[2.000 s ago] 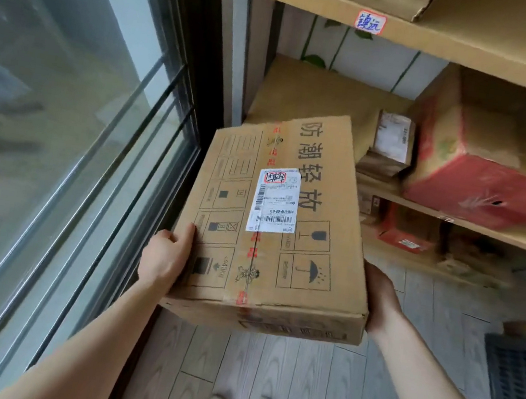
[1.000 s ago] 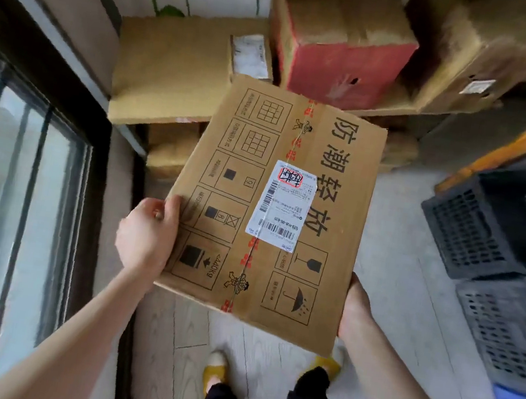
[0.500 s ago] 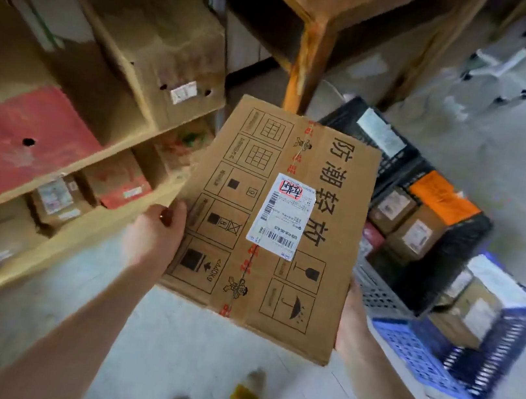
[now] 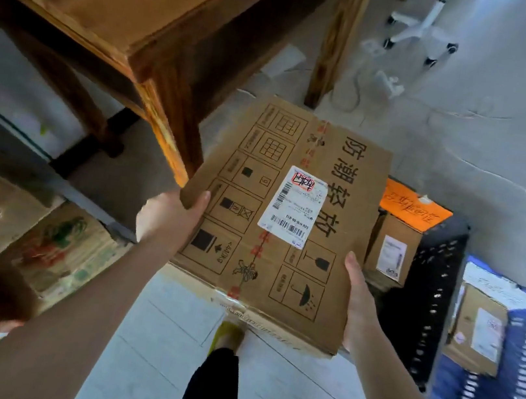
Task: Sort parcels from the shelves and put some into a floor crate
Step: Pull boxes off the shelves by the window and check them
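Parcel (image 4: 278, 222) is carried flat, off the floor, near black crate (image 4: 435, 293). L hand (image 4: 170, 216) and R hand (image 4: 359, 302) each grip a side edge, thumbs on top. Recommended: lower level, clear the rim, release both sides together.

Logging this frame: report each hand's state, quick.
Left hand: closed on the cardboard box, thumb on top at its left edge.
Right hand: closed on the same box's right edge, fingers hidden underneath.
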`<control>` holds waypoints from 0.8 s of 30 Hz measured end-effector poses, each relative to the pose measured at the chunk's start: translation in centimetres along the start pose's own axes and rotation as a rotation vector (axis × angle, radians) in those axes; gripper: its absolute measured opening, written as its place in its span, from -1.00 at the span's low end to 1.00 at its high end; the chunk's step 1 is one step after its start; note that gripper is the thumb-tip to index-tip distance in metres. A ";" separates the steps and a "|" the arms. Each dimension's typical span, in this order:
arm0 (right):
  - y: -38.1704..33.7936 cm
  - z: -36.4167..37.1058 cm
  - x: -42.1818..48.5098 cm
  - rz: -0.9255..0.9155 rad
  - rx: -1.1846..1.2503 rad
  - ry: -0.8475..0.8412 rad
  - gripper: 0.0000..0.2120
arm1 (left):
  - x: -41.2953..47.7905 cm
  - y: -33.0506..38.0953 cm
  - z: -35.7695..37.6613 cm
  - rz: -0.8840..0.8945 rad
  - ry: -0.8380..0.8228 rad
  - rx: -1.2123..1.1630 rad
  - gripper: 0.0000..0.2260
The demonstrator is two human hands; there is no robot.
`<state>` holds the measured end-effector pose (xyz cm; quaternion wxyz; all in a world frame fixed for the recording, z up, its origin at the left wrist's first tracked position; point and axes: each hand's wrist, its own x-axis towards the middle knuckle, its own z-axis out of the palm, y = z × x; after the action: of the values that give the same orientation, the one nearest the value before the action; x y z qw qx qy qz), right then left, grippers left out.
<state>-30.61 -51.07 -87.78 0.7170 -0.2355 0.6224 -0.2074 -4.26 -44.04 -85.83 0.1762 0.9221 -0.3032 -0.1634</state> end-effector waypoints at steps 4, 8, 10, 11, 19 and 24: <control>-2.0 2.2 6.8 0.053 -0.045 0.163 -0.59 | 7.3 1.8 4.1 0.050 -0.051 0.089 -0.53; -3.1 3.4 12.1 0.024 -0.107 0.273 -0.69 | 12.0 2.9 8.0 0.063 -0.106 0.148 -0.56; -3.5 4.0 14.3 -0.007 -0.160 0.276 -0.70 | 14.0 2.7 9.8 0.052 -0.128 0.154 -0.56; -3.6 4.3 15.5 -0.016 -0.180 0.279 -0.69 | 15.1 2.6 10.7 0.047 -0.131 0.160 -0.56; -3.7 5.5 23.1 -0.147 -0.423 0.466 -0.67 | 22.0 3.0 17.1 0.038 -0.194 0.170 -0.47; -2.5 6.8 25.8 -0.117 -0.529 0.531 -0.68 | 22.0 2.8 19.3 0.060 -0.164 0.191 -0.58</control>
<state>-20.25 -67.80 -106.00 0.4320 -0.3855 0.8043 -0.1339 3.21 -64.09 -106.02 0.0667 0.9088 -0.3581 -0.2034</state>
